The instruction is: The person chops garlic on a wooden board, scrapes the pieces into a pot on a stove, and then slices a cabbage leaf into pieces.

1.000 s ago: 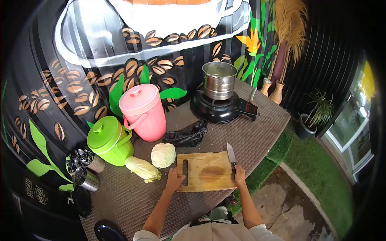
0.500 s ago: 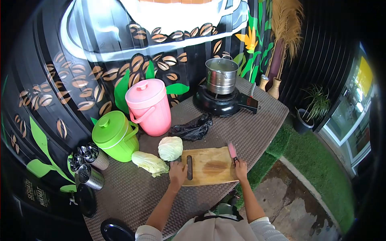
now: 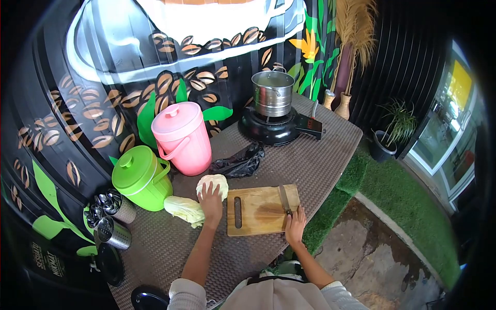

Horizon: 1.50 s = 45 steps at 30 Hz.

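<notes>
My left hand (image 3: 211, 206) rests on a pale round cabbage (image 3: 219, 182), its fingers spread over the top. Just left of that hand lies a long napa cabbage (image 3: 183, 209) on the table. On the right side of the wooden cutting board (image 3: 253, 199), my right hand (image 3: 295, 226) is closed at the handle of a knife (image 3: 284, 198). The blade lies along the board, pointing away from me. A damp dark patch marks the board's middle, and a slot handle is cut into its left end.
Behind the cabbages stand a green lidded bucket (image 3: 142, 178) and a pink one (image 3: 183, 139), beside a black plastic bag (image 3: 240, 161). A steel pot (image 3: 273, 95) sits on a black gas stove (image 3: 268, 129). Cutlery holders (image 3: 114, 233) are at the left; the woven table (image 3: 330, 155) ends at the right.
My left hand has left the board's left end and moved up onto the round cabbage. The knife has shifted left over the board and now lies flatter, with my right hand still at its handle.
</notes>
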Available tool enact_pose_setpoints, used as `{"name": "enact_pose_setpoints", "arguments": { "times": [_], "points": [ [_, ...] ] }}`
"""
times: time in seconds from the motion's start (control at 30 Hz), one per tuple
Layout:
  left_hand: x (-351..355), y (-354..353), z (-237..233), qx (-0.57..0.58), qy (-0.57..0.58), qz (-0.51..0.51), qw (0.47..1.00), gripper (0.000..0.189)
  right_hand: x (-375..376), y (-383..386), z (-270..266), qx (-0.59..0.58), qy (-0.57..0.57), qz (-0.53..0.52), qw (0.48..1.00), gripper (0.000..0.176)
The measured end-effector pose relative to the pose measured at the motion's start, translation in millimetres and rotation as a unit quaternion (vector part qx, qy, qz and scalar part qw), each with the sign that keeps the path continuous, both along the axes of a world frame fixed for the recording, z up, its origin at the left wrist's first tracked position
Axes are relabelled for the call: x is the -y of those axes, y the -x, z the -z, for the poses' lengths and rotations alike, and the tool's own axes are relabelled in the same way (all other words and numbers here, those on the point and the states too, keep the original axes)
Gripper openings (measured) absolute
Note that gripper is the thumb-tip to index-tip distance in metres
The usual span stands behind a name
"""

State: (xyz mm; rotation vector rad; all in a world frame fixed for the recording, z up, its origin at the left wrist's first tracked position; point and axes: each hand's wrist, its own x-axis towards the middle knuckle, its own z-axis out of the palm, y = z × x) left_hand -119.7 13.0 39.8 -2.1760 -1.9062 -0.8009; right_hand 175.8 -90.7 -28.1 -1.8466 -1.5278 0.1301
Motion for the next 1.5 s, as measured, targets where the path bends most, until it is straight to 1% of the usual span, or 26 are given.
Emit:
{"name": "enact_pose_setpoints", "arguments": {
  "times": [0.07,0.1,0.13,0.2,0.23,0.27,0.37,0.4,0.47,0.53,0.6,0.67,0.7,0.77,0.83,0.9,0.93,1.0,1.03,1.1,1.13,1.2,1.23,1.33,1.43,1.5],
  "points": [
    [-10.3,7.7,6.7,0.054,-0.05,-0.012,0.997,0.028,-2.1,-1.1,-1.2,-0.014,0.0,-0.002,1.0,0.037],
    [-11.8,5.7,-1.3,0.049,-0.121,-0.025,0.991,0.024,-3.4,-1.7,-1.6,-0.014,0.001,0.0,1.0,0.037],
    [-11.0,2.8,-13.9,0.05,-0.119,-0.022,0.991,0.024,-4.1,-2.6,-1.1,-0.017,-0.001,-0.004,1.0,0.035],
    [-10.0,-3.5,-38.4,0.185,-0.172,-0.028,0.967,0.025,-3.8,-4.2,-0.7,-0.019,-0.002,-0.007,1.0,0.034],
    [-10.6,-8.3,-47.2,0.215,-0.213,-0.038,0.952,0.024,-3.9,-5.5,-0.9,-0.031,-0.007,-0.011,0.999,0.033],
    [-10.5,-14.8,-55.5,0.215,-0.213,-0.036,0.952,0.024,-4.7,-6.8,-1.2,-0.044,-0.012,-0.015,0.999,0.032],
    [10.3,-54.8,-93.3,0.414,-0.16,0.01,0.896,0.025,-5.2,-14.5,-1.4,-0.101,-0.017,-0.022,0.994,0.034],
    [9.4,-70.4,-88.5,0.471,-0.179,0.074,0.861,0.024,-4.1,-16.8,-1.6,-0.102,-0.015,-0.018,0.995,0.034],
    [6.8,-86.6,-56.2,0.532,-0.01,0.132,0.836,0.026,-3.5,-20.1,-7.2,-0.211,-0.025,-0.004,0.977,0.037],
    [9.9,-103.7,-32.4,0.504,0.157,0.127,0.84,0.03,1.5,-21.5,-22.8,-0.235,-0.009,0.015,0.972,0.038],
    [3.1,-117.6,23.1,0.499,0.149,0.139,0.842,0.034,1.4,-25.9,-26.6,-0.252,0.0,0.031,0.967,0.034],
    [-5.4,-125.6,62.8,0.549,0.269,0.082,0.788,0.032,6.2,-26.7,-43.3,-0.262,0.019,0.039,0.964,0.028],
    [1.4,-127.3,59.1,0.497,0.255,0.062,0.827,0.038,6.9,-29.6,-39.6,-0.256,-0.014,0.026,0.966,0.025],
    [0.8,-128.8,60.1,0.499,0.262,0.041,0.825,0.04,7.1,-33.8,-31.7,-0.213,-0.088,0.023,0.973,0.023],
    [6.9,-138.1,50.9,0.5,0.27,0.019,0.822,0.042,11.3,-37.0,-31.6,-0.2,-0.111,0.02,0.973,0.022],
    [25.9,-148.8,25.7,0.372,0.053,0.025,0.926,0.035,17.9,-39.8,-28.7,-0.182,-0.13,0.01,0.975,0.019],
    [32.5,-148.2,16.2,0.37,0.055,0.024,0.927,0.035,22.0,-40.6,-26.7,-0.184,-0.127,0.011,0.975,0.019],
    [40.5,-144.8,-0.3,0.243,-0.024,0.065,0.968,0.031,29.3,-41.9,-25.4,-0.284,-0.021,-0.012,0.959,0.017],
    [42.4,-143.2,-4.7,0.242,-0.021,0.065,0.968,0.031,31.6,-41.1,-25.7,-0.285,-0.02,-0.01,0.958,0.017],
    [47.7,-138.4,-12.1,0.229,-0.03,0.214,0.949,0.027,37.2,-36.4,-24.8,-0.318,0.015,-0.018,0.948,0.016],
    [52.9,-137.9,-14.8,0.228,-0.028,0.214,0.949,0.027,38.7,-34.1,-21.2,-0.319,0.017,-0.017,0.948,0.016],
    [62.3,-140.0,-21.3,0.25,0.111,0.314,0.909,0.024,38.3,-26.5,-21.3,-0.299,-0.026,-0.054,0.952,0.011],
    [65.0,-140.8,-27.9,0.21,0.108,0.336,0.912,0.019,39.5,-22.3,-25.4,-0.3,-0.025,-0.052,0.952,0.011],
    [67.1,-132.3,-2.2,0.143,0.111,0.367,0.912,0.019,42.1,-11.1,-32.1,-0.339,0.038,-0.056,0.938,0.011],
    [70.1,-127.1,9.8,0.094,0.092,0.356,0.925,0.021,41.0,-0.9,-21.2,-0.342,0.018,-0.077,0.936,0.016],
    [72.8,-124.4,15.1,0.059,0.062,0.35,0.933,0.021,42.4,6.3,-16.5,-0.255,-0.052,-0.06,0.964,0.019]
  ]
}}
